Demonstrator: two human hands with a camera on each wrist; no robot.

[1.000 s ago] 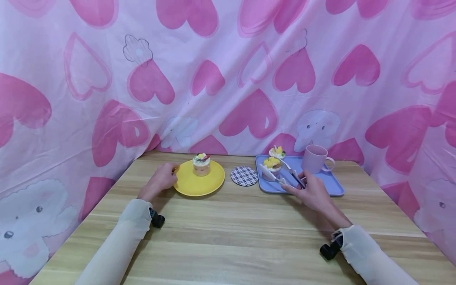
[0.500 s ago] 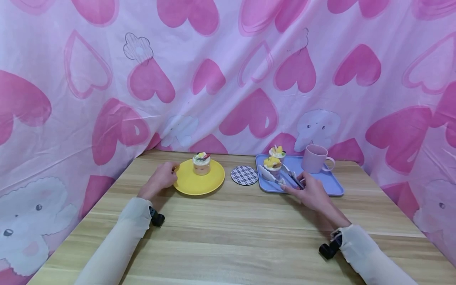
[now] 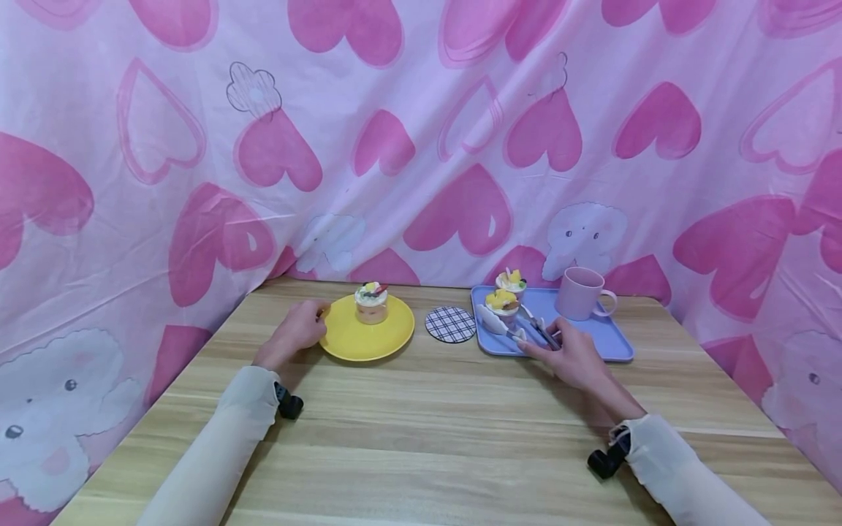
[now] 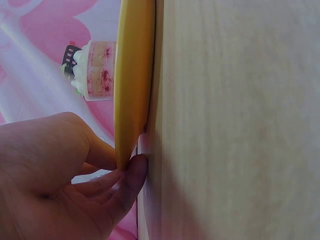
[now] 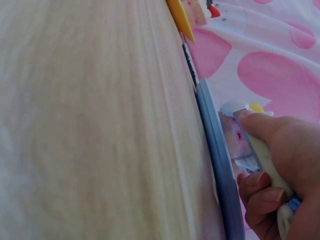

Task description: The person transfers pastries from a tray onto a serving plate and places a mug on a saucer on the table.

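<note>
My left hand (image 3: 296,329) pinches the left rim of a yellow plate (image 3: 362,347), thumb above and fingers beneath in the left wrist view. On that plate stands a clear dessert cup (image 4: 101,70) with pink-specked layers, white cream and fruit on top. My right hand (image 3: 574,354) grips a pair of tongs (image 3: 490,320), with its two arms on either side of the nearer mango-topped dessert cup (image 3: 502,300). Whether the tongs press on that cup I cannot tell. Behind it stands another dessert cup (image 3: 511,280), partly hidden, on the same blue tray (image 3: 615,345).
A pink mug (image 3: 579,296) stands on the tray's right side, its handle to the right. Between plate and tray lies a round checked coaster (image 3: 450,324). A pink heart-print cloth (image 3: 421,139) hangs behind the wooden table (image 3: 421,438).
The tongs have dropped slightly around the nearer dessert cup, and my right hand has shifted a little with them. My left hand and the plate stay where they were.
</note>
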